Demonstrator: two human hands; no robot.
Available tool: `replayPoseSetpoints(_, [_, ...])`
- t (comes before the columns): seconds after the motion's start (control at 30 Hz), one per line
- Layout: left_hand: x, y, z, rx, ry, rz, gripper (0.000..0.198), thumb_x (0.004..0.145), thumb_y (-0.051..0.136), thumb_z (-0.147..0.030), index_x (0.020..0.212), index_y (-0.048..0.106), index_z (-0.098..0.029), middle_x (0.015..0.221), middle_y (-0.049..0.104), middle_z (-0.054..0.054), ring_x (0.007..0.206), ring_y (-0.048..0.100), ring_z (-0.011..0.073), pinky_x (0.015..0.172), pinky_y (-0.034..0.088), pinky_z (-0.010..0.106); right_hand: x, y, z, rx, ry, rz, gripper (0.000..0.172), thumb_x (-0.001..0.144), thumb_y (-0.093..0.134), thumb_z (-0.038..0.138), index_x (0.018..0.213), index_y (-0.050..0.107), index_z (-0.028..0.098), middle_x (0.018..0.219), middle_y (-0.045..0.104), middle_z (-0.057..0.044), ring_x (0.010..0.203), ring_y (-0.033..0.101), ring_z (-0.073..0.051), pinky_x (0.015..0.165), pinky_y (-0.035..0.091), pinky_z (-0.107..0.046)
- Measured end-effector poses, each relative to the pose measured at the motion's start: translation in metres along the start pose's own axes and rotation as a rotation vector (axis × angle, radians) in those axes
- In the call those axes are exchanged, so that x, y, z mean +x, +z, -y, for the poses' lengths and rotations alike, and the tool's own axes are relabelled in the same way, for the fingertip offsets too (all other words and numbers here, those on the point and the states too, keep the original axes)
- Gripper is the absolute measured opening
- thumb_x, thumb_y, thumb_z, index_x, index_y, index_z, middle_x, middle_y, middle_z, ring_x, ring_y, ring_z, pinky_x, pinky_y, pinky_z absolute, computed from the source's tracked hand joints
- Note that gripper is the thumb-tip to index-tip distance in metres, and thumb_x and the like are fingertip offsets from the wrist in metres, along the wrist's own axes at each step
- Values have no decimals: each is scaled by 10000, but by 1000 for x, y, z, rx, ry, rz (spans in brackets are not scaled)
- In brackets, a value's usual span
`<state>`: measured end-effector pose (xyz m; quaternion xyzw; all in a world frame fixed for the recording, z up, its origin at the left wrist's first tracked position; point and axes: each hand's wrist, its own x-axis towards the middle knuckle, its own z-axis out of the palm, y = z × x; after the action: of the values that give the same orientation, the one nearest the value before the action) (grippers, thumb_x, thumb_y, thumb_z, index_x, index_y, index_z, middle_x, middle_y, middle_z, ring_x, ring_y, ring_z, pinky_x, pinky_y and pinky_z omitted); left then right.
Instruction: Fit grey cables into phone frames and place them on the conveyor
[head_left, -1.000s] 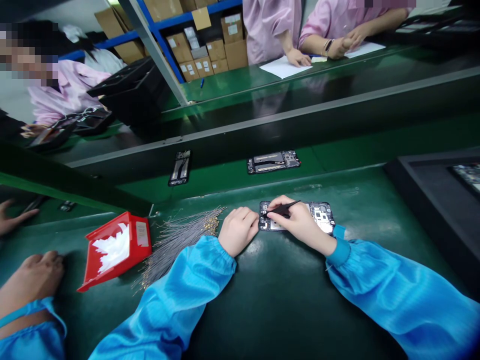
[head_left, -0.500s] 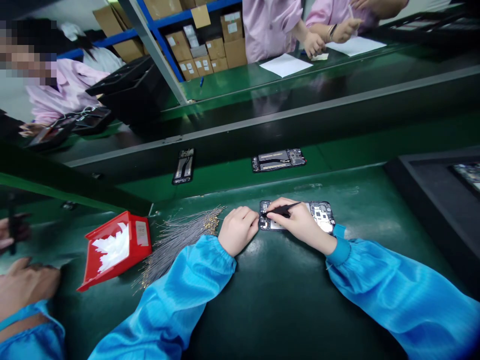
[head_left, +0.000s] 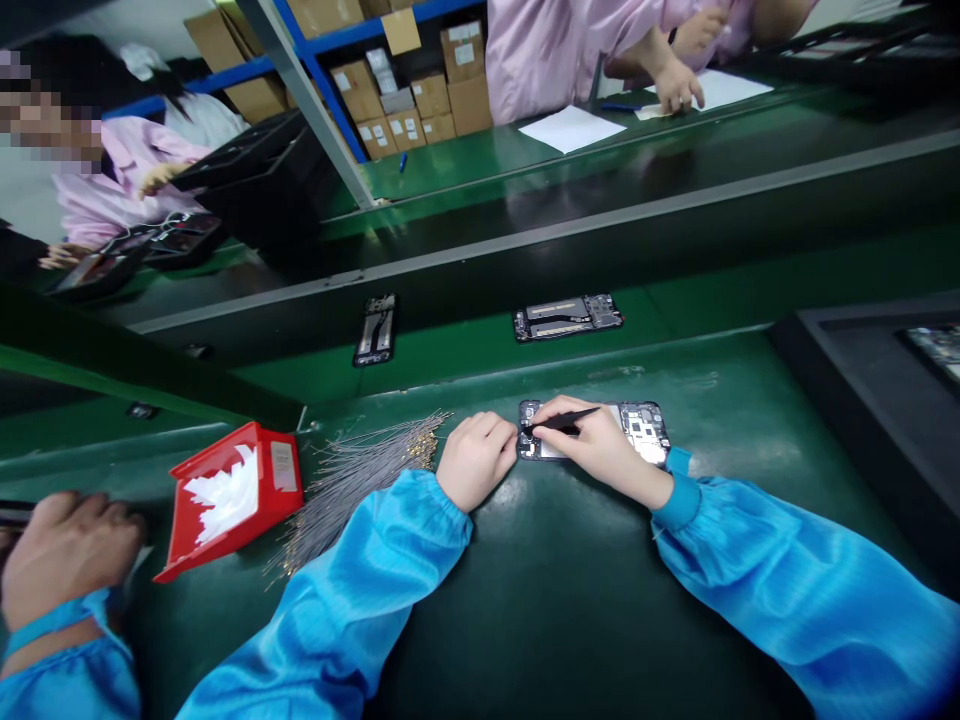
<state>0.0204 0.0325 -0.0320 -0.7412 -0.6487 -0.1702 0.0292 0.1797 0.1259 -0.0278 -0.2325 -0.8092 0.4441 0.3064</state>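
Observation:
An opened phone lies lengthwise on the green table, its circuit board showing at the right end. My right hand is over its middle and grips black tweezers, whose tip points down at the phone's left end. Beside that left end, my left hand rests with curled fingers at the phone's edge; whatever its fingertips hold, if anything, is hidden. A bundle of thin grey cables with gold-coloured ends lies left of my left hand.
A red bin with white strips stands left of the cables. Two opened phones lie beyond the table edge. A black tray is at right. A co-worker's hand is at far left; people in pink sit opposite.
The two phones beyond the table edge have shifted slightly right. The co-worker's hand at far left has moved, and so have the hands of people opposite. My hands have barely moved.

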Motion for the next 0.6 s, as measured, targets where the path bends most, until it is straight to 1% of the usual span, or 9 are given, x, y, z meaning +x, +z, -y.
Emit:
replayPoseSetpoints(0.07, [0, -1, 0, 7, 2, 1, 172, 845, 426, -202, 756, 568, -165, 716, 552, 26, 700, 507, 140, 669, 420, 250, -1, 1, 1, -50, -53, 16, 49, 765, 569, 163, 801, 596, 182, 805, 626, -32, 769, 580, -154, 703, 459, -283])
replayPoseSetpoints(0.2, [1, -1, 0, 20, 9, 16, 161, 839, 430, -199, 763, 568, -166, 720, 546, 27, 703, 500, 142, 672, 414, 255, -2, 2, 4, -121, -155, 88, 72, 802, 508, 150, 831, 566, 183, 813, 596, -42, 758, 553, -150, 690, 451, -283])
replayPoseSetpoints(0.37, [1, 0, 0, 26, 7, 61, 148, 835, 432, -202, 772, 562, -170, 738, 541, 24, 713, 495, 142, 678, 404, 259, 1, 6, 7, -234, -216, 131, 83, 810, 476, 130, 807, 546, 173, 786, 574, -46, 734, 530, -154, 677, 441, -290])
replayPoseSetpoints(0.5, [1, -5, 5, 33, -12, 90, 144, 838, 435, -233, 783, 554, -173, 755, 543, 22, 727, 494, 147, 678, 394, 267, -1, 5, 7, -186, -204, 94, 58, 812, 494, 158, 831, 543, 181, 798, 575, -39, 743, 535, -148, 684, 441, -277])
replayPoseSetpoints(0.57, [-1, -11, 9, 45, -34, 109, 169, 836, 450, -278, 751, 551, -173, 738, 535, 21, 711, 487, 152, 670, 388, 279, -6, -4, 4, -163, -189, 21, 54, 814, 494, 173, 842, 538, 189, 823, 571, -37, 767, 538, -147, 703, 436, -273])
replayPoseSetpoints(0.6, [-2, -15, 12, 40, -38, 122, 190, 835, 455, -299, 731, 551, -172, 733, 530, 22, 706, 484, 153, 671, 386, 285, -9, -12, 1, -178, -174, -39, 53, 816, 486, 174, 834, 532, 191, 830, 564, -37, 776, 536, -148, 708, 431, -274])
